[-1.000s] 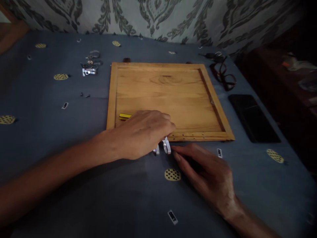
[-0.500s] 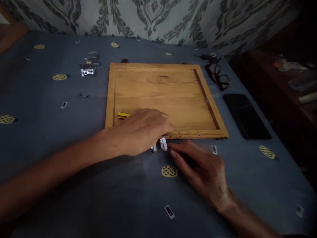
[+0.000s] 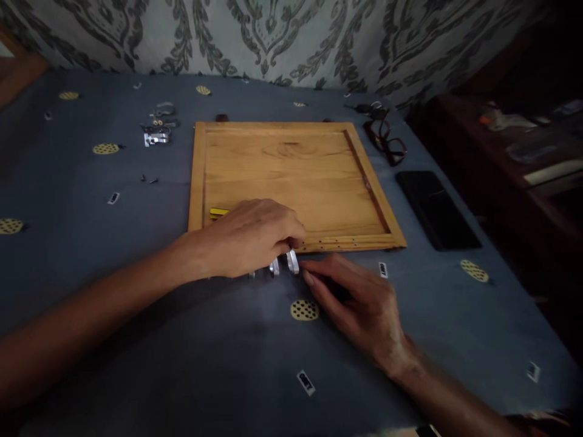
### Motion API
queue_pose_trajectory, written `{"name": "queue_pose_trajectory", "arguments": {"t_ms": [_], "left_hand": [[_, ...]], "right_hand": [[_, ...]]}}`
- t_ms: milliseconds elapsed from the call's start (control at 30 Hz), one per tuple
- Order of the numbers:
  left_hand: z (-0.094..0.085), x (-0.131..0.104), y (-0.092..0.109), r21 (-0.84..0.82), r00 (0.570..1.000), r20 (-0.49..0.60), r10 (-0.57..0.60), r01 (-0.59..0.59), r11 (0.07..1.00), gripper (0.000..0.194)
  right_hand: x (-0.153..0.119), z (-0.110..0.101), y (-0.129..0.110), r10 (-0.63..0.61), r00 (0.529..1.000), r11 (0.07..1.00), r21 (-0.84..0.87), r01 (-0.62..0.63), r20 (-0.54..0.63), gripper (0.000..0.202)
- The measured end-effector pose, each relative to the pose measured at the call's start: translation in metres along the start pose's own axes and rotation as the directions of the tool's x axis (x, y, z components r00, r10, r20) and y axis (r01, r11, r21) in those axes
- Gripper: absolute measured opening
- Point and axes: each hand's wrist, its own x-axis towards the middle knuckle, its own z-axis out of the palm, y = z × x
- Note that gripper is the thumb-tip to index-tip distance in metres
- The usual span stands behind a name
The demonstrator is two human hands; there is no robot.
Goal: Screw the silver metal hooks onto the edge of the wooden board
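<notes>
My left hand [image 3: 252, 237] reaches across the near edge of a framed wooden board [image 3: 273, 182], its fingers curled and closed. What the fingertips hold, if anything, is hidden. Just below them, shiny curved metal fittings [image 3: 292, 262] stick out past the board's edge. A yellow stick-like thing with dark lines [image 3: 219, 213] lies on the board, partly covered by my left hand. My right hand [image 3: 359, 303] rests low on the cloth, thumb and forefinger drawn together beside the right-hand fitting. Anything between those fingertips is too small to make out.
More metal fittings [image 3: 157, 138] and two small screws [image 3: 153, 180] lie left of the board. On the right are eyeglasses [image 3: 392, 145], a black phone [image 3: 437, 209] and keys [image 3: 368, 108]. A patterned curtain [image 3: 273, 42] hangs behind the blue cloth [image 3: 204, 364].
The whole view has shifted slightly, so the board and things around it appear a little further left. Both hands keep nearly the same pose beside the metal fittings.
</notes>
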Motion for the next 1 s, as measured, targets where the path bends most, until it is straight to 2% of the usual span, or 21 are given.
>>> {"name": "queue_pose_trajectory", "arguments": {"t_ms": [267,400,467,600,833,1000], "left_hand": [[-0.005,-0.002,0.0,0.016,0.999,0.019,0.029,-0.03,0.999,0.019],[-0.018,-0.007,0.002,0.046,0.999,-0.047,0.018,-0.016,0.999,0.018],[-0.027,-0.01,0.001,0.066,0.996,-0.093,-0.016,0.022,0.998,0.017],[-0.036,-0.022,-0.003,0.106,0.975,-0.152,-0.161,0.178,0.978,0.014],[-0.028,-0.047,-0.014,0.133,0.949,-0.2,-0.244,0.273,0.953,0.016],[-0.02,-0.05,-0.023,0.199,0.95,-0.185,-0.253,0.288,0.937,0.02]], "right_hand": [[-0.001,-0.001,0.0,0.008,1.0,1.0,0.018,-0.008,0.002,0.015],[-0.001,0.0,0.001,0.024,1.0,1.0,0.017,-0.024,0.002,0.016],[-0.001,0.0,0.002,0.025,1.0,1.0,0.017,-0.024,-0.006,0.015],[-0.002,0.001,0.004,0.041,0.998,0.999,0.024,-0.04,-0.037,0.013],[0.005,-0.003,0.003,-0.007,1.0,1.0,-0.002,0.007,-0.017,0.014],[0.009,-0.001,0.003,0.028,0.998,0.999,0.019,-0.027,-0.056,0.017]]}}
